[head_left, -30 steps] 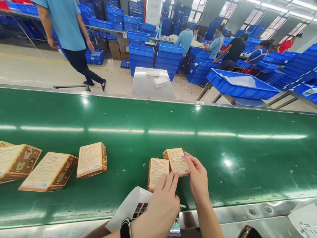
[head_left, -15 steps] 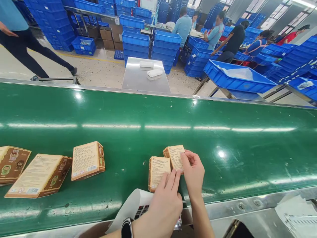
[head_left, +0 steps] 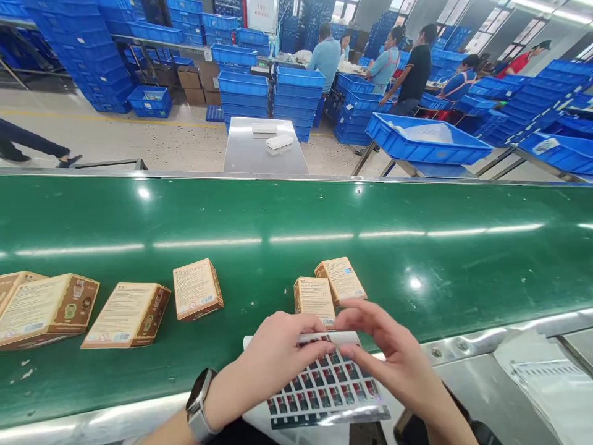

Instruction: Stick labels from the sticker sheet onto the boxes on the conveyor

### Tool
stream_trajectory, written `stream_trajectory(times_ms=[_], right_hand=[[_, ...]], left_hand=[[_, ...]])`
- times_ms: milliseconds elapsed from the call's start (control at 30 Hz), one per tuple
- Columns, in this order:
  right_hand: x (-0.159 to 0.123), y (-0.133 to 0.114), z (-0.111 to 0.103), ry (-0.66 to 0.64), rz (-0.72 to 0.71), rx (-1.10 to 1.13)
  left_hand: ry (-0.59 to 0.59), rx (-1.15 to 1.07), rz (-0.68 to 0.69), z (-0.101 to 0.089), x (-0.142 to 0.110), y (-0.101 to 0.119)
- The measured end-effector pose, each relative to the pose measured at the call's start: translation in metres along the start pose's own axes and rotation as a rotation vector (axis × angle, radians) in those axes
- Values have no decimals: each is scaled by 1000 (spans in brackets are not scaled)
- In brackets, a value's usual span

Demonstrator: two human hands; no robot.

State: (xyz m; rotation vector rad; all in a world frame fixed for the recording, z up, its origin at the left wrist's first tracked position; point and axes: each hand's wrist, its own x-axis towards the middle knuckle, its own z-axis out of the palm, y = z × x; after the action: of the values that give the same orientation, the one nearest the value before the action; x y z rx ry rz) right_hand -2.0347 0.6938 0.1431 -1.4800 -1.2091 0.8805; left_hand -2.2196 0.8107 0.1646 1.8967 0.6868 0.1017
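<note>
Left hand (head_left: 274,347) pinches the sticker sheet (head_left: 327,390) by its far edge.

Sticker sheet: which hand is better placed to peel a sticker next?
Probably the right hand: it is open over the sticker sheet, while the left hand pinches the sheet's upper edge.

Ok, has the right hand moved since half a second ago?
Yes: the right hand has drawn back toward the near side, closer to the bolted metal rail there.
</note>
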Motion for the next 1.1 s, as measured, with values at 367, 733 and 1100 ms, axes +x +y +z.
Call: stream_trajectory(times_ms=[367, 733, 1100], right_hand=[[-10, -6, 10, 17, -449, -681], [-23, 2, 12, 192, -161, -322], [20, 41, 1, 462, 480, 358]], left_hand=[[-49, 158, 11, -6, -3, -1], [-61, 351, 68, -4, -1, -9], [-136, 799, 607, 46, 15, -35]])
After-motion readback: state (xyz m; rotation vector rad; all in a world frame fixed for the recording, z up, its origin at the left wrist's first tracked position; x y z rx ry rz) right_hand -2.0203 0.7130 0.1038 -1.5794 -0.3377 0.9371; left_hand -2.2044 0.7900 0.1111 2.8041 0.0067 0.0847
